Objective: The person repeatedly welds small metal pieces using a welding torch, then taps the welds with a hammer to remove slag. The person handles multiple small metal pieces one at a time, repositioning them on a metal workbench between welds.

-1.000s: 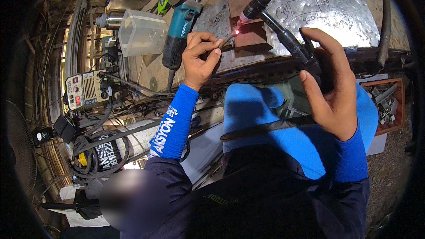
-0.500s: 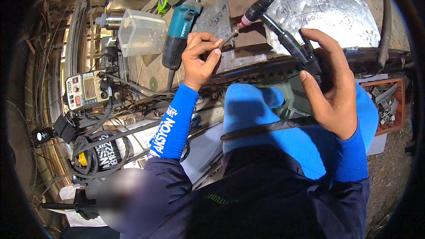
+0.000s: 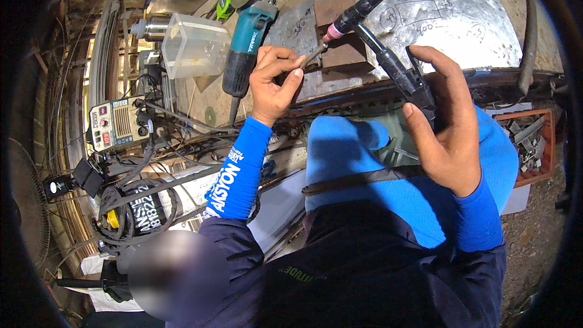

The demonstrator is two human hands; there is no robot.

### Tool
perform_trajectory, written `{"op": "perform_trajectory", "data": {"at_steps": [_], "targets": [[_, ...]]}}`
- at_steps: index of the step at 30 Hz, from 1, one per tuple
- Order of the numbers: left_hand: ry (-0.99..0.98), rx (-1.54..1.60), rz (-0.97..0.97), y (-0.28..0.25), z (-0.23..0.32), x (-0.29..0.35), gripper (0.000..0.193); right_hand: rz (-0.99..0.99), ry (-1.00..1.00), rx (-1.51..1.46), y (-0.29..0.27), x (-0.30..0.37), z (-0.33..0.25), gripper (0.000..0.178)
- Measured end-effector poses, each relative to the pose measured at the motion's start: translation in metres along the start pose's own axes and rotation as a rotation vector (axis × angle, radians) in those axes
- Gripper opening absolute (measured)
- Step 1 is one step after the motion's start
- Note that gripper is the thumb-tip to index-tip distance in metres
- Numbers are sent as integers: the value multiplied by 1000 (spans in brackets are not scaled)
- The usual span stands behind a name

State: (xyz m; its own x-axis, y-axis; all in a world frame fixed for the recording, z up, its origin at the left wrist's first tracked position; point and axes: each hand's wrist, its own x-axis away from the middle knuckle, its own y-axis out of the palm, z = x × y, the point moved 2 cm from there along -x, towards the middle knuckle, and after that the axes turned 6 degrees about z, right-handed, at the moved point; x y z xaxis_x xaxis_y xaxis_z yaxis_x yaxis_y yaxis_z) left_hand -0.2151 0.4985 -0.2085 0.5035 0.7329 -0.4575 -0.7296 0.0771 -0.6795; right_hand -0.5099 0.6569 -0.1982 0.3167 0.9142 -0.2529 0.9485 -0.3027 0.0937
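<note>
My left hand (image 3: pixel 272 88) pinches a short, thin metal rod (image 3: pixel 313 55) between thumb and forefinger, its far end pointing up and right. In my right hand (image 3: pixel 448 146) is a black TIG welding torch (image 3: pixel 392 64), gripped by the handle between thumb and curled fingers. The torch's pink nozzle (image 3: pixel 331 34) is close to the rod's far end; whether they touch I cannot tell. Just beside that spot are two brown metal blocks, one nearer (image 3: pixel 347 54) and one farther (image 3: pixel 334 10), on a silvery metal plate (image 3: pixel 461 18) with handwritten marks.
A teal and black angle grinder (image 3: pixel 246 45) lies left of my left hand, near a clear plastic container (image 3: pixel 197 45) and a green tape measure (image 3: pixel 224 8). Farther left stands a welding machine (image 3: pixel 118 124) with cables. An orange crate (image 3: pixel 543 173) of metal scraps sits at right.
My right hand has shifted slightly left and toward me, and the torch nozzle has come a little left and lower, by the rod's end. My left hand has hardly moved.
</note>
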Motion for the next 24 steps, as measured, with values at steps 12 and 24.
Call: {"op": "perform_trajectory", "data": {"at_steps": [12,24], "targets": [[3,14,26,2,-2,-1,21,-2,-2,-27,-1,-4,7,58],[3,28,32,3,-2,-2,21,-93,280,-197,-14,-15,12,62]]}}
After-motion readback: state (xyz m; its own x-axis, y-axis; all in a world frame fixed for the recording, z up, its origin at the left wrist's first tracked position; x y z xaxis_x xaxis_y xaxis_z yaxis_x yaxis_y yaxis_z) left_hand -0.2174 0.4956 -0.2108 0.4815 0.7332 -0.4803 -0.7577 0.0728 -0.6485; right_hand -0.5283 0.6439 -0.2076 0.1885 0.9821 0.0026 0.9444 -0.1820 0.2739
